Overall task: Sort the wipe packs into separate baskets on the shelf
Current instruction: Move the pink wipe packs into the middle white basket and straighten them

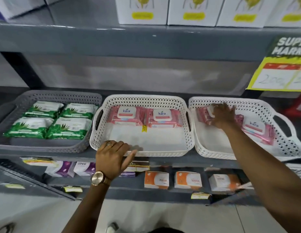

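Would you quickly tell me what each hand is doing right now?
Left hand: open, resting on the middle basket rim.
Right hand: closed on a pink wipe pack.

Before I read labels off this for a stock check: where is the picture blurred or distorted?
Head view: right hand and the pink pack under it are motion-smeared; left hand on the middle basket is sharper; wide-angle bends the shelf edges; the price sign and top boxes are soft.

Three baskets sit side by side on the shelf (45,153). The grey basket (50,145) at the left end holds four green packs (50,120). The middle white basket (139,150) holds two pink packs (144,117) along its back wall. The right white basket (213,151) holds two more pink packs (257,130).
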`<state>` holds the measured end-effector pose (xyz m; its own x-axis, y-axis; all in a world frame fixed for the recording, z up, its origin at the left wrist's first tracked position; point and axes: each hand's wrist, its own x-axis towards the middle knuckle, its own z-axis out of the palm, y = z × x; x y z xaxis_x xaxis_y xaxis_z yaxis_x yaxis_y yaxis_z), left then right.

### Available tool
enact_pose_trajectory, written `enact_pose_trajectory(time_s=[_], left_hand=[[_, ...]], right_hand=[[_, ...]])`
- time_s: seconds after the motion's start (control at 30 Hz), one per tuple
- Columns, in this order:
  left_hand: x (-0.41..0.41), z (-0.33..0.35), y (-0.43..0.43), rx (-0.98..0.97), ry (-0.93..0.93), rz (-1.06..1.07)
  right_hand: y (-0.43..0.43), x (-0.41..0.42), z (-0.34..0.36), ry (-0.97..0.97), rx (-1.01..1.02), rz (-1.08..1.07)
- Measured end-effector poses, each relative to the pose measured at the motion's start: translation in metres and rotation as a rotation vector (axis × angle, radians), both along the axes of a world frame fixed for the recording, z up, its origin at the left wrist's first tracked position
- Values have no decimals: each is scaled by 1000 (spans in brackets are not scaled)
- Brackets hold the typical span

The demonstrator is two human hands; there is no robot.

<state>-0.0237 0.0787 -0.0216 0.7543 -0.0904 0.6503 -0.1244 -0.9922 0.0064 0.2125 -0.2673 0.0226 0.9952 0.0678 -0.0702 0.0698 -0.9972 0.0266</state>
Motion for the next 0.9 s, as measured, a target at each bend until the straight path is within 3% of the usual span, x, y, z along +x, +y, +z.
enact_pose_trajectory(time_s=[0.13,0.27,0.47,0.6,0.77,0.9], left_hand=[[0,1,-1,-8,3,-5],[-1,3,1,9,-15,-25],[0,4,2,6,3,-41],[-2,7,12,33,46,-108],[-6,9,18,79,87,-132],[-7,9,17,56,77,-111]], right_hand=[[-7,-3,4,-113,-67,53],[-7,-24,23,-204,12,-66],[29,-74,57,-444,534,-82],[104,-96,64,-337,690,109],[206,-118,35,-83,565,377],[248,-126,10,-10,468,489]])
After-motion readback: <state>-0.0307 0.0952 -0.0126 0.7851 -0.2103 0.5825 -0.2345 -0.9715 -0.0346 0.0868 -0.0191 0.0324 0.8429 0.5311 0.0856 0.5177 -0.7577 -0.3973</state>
